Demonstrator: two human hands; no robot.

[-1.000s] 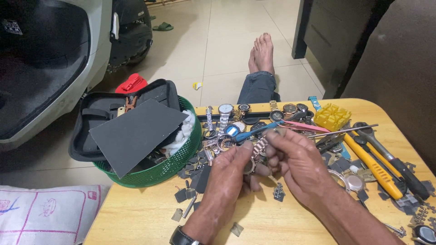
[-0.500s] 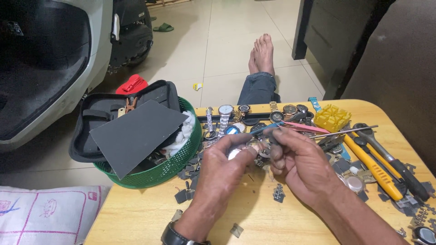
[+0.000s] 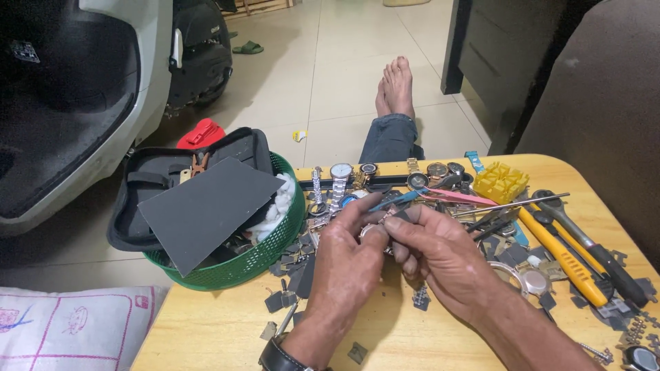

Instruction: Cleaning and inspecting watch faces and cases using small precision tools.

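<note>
While both hands meet above table [image 3: 385, 323], left hand [image 3: 347, 264] pinches small silver watch part [image 3: 368, 232] at fingertips. Right hand [image 3: 433, 251] closes on same piece from right, touching. Long axis unclear; blue tool [image 3: 395, 200] lies just beyond grip.

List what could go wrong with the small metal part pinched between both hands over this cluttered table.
If the small silver metal part slips from the left hand and right hand, it could vanish among the loose grey watch links. The forearms might also knock the yellow-handled screwdriver off the round wooden table.
</note>
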